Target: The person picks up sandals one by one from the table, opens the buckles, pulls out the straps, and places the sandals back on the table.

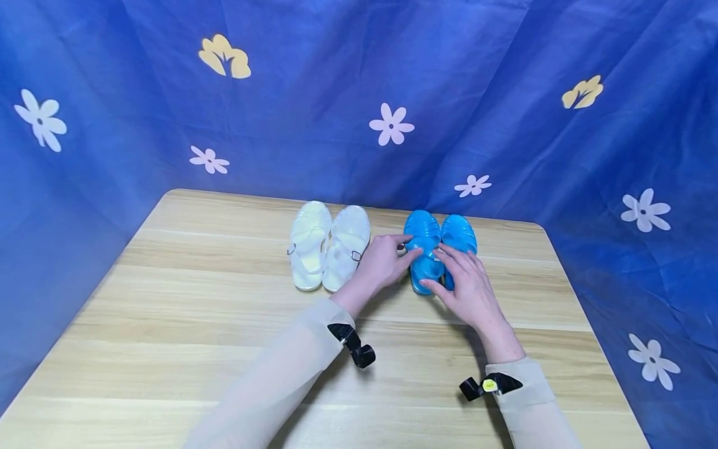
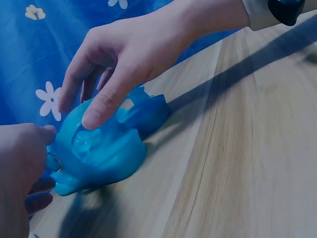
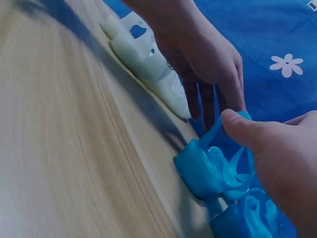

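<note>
On the far right part of the table lies a pair of blue jelly sandals, the left blue sandal (image 1: pixel 422 224) beside the right blue sandal (image 1: pixel 460 232). My left hand (image 1: pixel 386 259) is at the left sandal's outer side, thumb and index finger at its strap by a metal buckle (image 2: pixel 55 162). Over the pair, my right hand (image 1: pixel 468 287) has its fingers fairly straight and its thumb apart from them, near the same strap. In the right wrist view the right thumb (image 3: pixel 240 126) overlaps the raised strap; the exact contact is hidden.
A pair of white sandals, the left one (image 1: pixel 308 218) and the right one (image 1: pixel 352 219), lies left of the blue pair, with buckles on the outer sides. The wooden table (image 1: pixel 185 299) meets a blue flowered curtain (image 1: pixel 314 93) behind and at both sides.
</note>
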The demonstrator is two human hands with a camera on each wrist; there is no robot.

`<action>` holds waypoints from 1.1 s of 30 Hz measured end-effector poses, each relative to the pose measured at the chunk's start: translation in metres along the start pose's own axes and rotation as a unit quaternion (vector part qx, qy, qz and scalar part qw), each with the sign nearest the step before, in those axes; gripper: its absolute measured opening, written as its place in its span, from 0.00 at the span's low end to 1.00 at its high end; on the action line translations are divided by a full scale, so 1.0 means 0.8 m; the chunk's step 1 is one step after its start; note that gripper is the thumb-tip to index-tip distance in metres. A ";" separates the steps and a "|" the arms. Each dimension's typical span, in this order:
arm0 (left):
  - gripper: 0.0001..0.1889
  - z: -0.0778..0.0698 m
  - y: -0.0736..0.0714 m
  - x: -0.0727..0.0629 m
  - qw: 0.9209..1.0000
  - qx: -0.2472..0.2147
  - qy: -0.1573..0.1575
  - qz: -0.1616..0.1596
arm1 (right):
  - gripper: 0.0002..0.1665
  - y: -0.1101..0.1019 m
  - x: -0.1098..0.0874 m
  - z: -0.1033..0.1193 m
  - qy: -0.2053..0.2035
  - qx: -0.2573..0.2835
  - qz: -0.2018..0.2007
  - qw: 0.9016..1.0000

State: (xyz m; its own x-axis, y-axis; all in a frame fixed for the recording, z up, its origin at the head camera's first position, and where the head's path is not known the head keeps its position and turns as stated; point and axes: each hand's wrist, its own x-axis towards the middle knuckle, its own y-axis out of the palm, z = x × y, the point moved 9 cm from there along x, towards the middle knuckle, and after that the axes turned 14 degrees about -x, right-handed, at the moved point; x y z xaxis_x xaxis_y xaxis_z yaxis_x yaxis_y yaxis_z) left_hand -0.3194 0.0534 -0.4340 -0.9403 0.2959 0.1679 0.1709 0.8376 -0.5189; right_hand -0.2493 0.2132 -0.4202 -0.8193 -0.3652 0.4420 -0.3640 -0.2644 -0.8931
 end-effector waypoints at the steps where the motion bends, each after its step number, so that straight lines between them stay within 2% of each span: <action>1: 0.28 0.000 0.000 0.000 1.000 -0.006 -0.002 -0.002 | 0.41 -0.001 0.000 0.001 -0.002 0.002 -0.004 1.000; 11: 0.19 0.006 -0.001 -0.003 0.999 -0.029 0.008 -0.023 | 0.20 -0.016 -0.002 0.011 -0.047 0.044 -0.089 0.994; 14: 0.17 0.008 -0.003 -0.005 0.999 -0.034 0.007 -0.024 | 0.16 -0.018 -0.005 0.014 -0.055 0.064 -0.103 0.991; 21: 0.15 0.008 -0.005 -0.010 0.999 -0.042 0.008 -0.018 | 0.13 -0.014 -0.010 0.014 -0.050 0.096 -0.106 0.988; 28: 0.14 0.008 -0.006 -0.015 0.999 -0.041 0.010 -0.018 | 0.13 -0.014 -0.013 0.020 -0.063 0.101 -0.111 0.987; 33: 0.13 0.003 -0.007 -0.020 0.999 -0.029 0.023 -0.019 | 0.11 -0.015 -0.017 0.029 -0.081 0.088 -0.107 0.987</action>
State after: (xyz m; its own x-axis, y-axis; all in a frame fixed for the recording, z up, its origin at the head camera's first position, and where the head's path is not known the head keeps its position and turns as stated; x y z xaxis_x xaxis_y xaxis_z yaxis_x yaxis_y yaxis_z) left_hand -0.3059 0.0425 -0.4356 -0.9322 0.2828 0.2259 0.1529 0.8734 -0.4623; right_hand -0.2235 0.2006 -0.4139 -0.6452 -0.4188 0.6390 -0.4267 -0.4963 -0.7560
